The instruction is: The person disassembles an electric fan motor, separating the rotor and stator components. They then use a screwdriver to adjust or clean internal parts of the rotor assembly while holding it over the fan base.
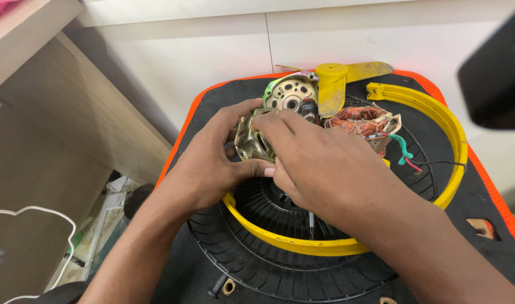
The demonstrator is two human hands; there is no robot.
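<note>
Both hands are closing on a brass-coloured motor housing [251, 138] above the yellow ring [432, 107]: left hand [209, 160] is wrapping its fingers round the near side, right hand [319, 160] is pinching the top edge and hiding most of the housing. Copper winding [359, 119] is sitting just right of the housing, half covered by the wrist, and a dark blurred object [496, 73] is cutting off the ring's far right.

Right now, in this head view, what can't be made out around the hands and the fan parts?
- Metal motor cover: mostly wrapped by the left hand and right hand; its front is hidden.
- Black fan grille: its hub lies under the right forearm.
- Dark object at top right: blurred, cut by the edge.
- Copper winding: partly behind the yellow blade hub.
</note>
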